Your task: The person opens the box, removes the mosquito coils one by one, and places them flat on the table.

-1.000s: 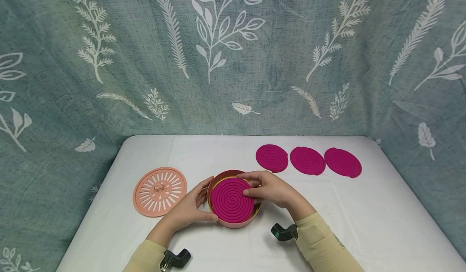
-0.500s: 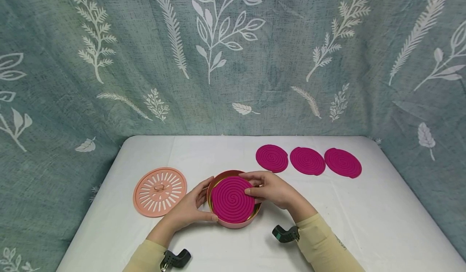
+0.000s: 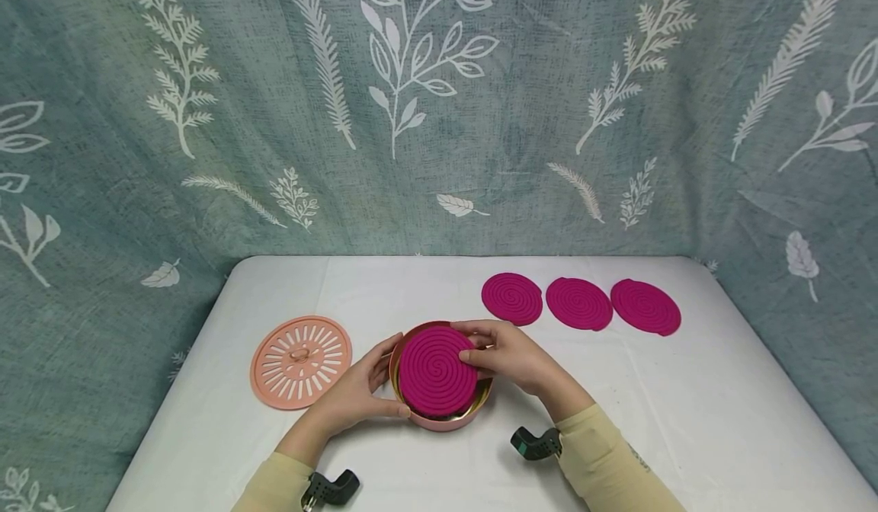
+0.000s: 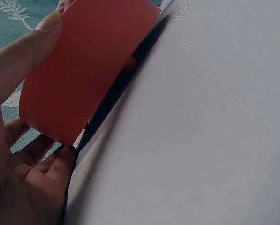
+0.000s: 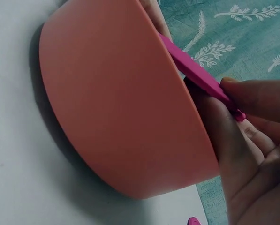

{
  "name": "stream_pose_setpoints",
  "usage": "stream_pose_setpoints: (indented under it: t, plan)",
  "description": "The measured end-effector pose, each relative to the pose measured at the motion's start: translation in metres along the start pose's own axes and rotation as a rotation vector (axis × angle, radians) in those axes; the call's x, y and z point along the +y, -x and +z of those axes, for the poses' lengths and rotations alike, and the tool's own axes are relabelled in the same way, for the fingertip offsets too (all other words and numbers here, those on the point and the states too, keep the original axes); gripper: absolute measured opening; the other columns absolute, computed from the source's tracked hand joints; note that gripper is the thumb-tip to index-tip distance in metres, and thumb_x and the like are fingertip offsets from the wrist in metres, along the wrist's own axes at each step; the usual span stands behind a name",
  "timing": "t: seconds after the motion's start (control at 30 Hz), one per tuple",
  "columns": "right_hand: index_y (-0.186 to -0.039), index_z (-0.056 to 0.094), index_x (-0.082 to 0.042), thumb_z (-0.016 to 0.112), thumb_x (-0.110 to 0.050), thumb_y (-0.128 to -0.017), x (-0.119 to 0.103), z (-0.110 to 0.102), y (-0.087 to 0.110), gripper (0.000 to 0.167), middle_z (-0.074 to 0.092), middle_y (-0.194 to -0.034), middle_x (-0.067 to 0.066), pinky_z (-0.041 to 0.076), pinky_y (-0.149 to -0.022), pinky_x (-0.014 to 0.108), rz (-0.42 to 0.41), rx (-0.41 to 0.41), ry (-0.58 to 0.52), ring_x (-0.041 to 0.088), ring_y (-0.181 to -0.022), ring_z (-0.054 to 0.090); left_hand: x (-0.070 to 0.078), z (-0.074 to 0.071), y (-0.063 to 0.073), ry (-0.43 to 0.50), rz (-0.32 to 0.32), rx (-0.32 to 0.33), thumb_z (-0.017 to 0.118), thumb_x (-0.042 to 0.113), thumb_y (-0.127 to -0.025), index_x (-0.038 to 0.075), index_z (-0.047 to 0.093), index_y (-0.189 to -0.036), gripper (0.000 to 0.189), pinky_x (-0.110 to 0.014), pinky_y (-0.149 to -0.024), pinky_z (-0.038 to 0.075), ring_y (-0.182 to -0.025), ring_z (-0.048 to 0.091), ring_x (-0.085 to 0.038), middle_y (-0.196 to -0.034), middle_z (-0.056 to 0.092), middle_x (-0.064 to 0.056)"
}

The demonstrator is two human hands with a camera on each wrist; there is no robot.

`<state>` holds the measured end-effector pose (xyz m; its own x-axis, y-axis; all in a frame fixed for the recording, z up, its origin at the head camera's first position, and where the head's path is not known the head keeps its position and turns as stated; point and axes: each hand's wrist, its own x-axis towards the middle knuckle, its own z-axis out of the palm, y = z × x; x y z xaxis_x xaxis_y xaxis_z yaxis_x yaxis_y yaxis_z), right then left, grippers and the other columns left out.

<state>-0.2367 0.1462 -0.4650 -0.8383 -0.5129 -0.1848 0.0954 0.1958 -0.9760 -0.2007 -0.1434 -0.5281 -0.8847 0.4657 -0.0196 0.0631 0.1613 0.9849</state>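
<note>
Nearest, on the near side of the pink bowl (image 3: pixel 442 424): a left sleeve (image 3: pixel 274 481) and a right sleeve (image 3: pixel 610 459), both pale yellow. Worn beside these, to the bowl's near left, one black wrist camera (image 3: pixel 336 488); to its near right, another black wrist camera (image 3: pixel 536 443). Next, against the bowl's left side, the left hand (image 3: pixel 357 398), clasping the wall with thumb on the near-left rim and fingers curled round farther back. At the bowl's right side, the right hand (image 3: pixel 511 356), pinching the right edge of a ridged magenta disc (image 3: pixel 437 371) between thumb and fingers. Held over the bowl's opening, spiral side up, covering most of it and leaving a gold strip of interior visible along the near rim. Raised above the bowl's rim at the pinched edge and tilted, as seen from the right wrist; impossible to tell how deep at the opposite edge. Left of the bowl, well apart, flat on the white tablecloth (image 3: pixel 686 420): a slotted peach lid (image 3: pixel 300 367) with a small central handle. Beyond the bowl and to its right, in a row just beside one another: a first coaster (image 3: pixel 511 299), a second coaster (image 3: pixel 579 304) and a third coaster (image 3: pixel 646 307), all flat, magenta and spiral-ridged. Farthest, behind the bowl, a blue-green curtain (image 3: pixel 542 116) printed with white leaves.
</note>
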Motion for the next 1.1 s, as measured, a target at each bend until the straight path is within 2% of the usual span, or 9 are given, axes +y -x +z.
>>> stream_pose_setpoints:
  t: [0.13, 0.43, 0.63, 1.1]
  plan:
    - [-0.141, 0.054, -0.004, 0.07, -0.005, -0.091, 0.0, -0.002, 0.001, 0.052, 0.069, -0.107, 0.015, 0.063, -0.076, 0.043, -0.004, 0.017, -0.011, 0.026, -0.087, 0.071, -0.001, 0.0, -0.001, 0.006, 0.011, -0.002, 0.095, 0.021, -0.065, 0.025, 0.024, -0.158, 0.118, -0.019, -0.114, 0.028, -0.144, 0.025, -0.009, -0.158, 0.027, 0.009]
    - [-0.141, 0.055, -0.009, 0.071, -0.006, -0.091, -0.001, -0.006, 0.002, 0.052, 0.068, -0.105, 0.016, 0.063, -0.074, 0.042, -0.035, 0.099, 0.041, 0.026, -0.085, 0.071, -0.001, 0.0, -0.002, -0.001, 0.011, 0.006, 0.095, 0.02, -0.064, 0.026, 0.024, -0.158, 0.118, -0.019, -0.114, 0.028, -0.144, 0.026, -0.007, -0.157, 0.027, 0.012]
    - [-0.142, 0.054, -0.011, 0.07, -0.007, -0.092, 0.001, -0.012, 0.004, 0.053, 0.067, -0.107, 0.016, 0.063, -0.075, 0.042, -0.02, 0.132, 0.013, 0.024, -0.085, 0.07, -0.002, 0.0, -0.001, 0.002, 0.01, 0.002, 0.095, 0.019, -0.065, 0.028, 0.024, -0.158, 0.117, -0.019, -0.113, 0.028, -0.144, 0.026, -0.007, -0.157, 0.027, 0.013]
    - [-0.143, 0.053, -0.013, 0.07, -0.007, -0.092, 0.004, -0.02, 0.012, 0.055, 0.065, -0.113, 0.017, 0.063, -0.074, 0.04, 0.004, 0.175, -0.044, 0.024, -0.088, 0.068, -0.002, 0.0, -0.001, -0.006, -0.011, 0.01, 0.096, 0.024, -0.063, 0.025, 0.024, -0.158, 0.119, -0.018, -0.113, 0.03, -0.143, 0.028, -0.008, -0.156, 0.03, 0.01]
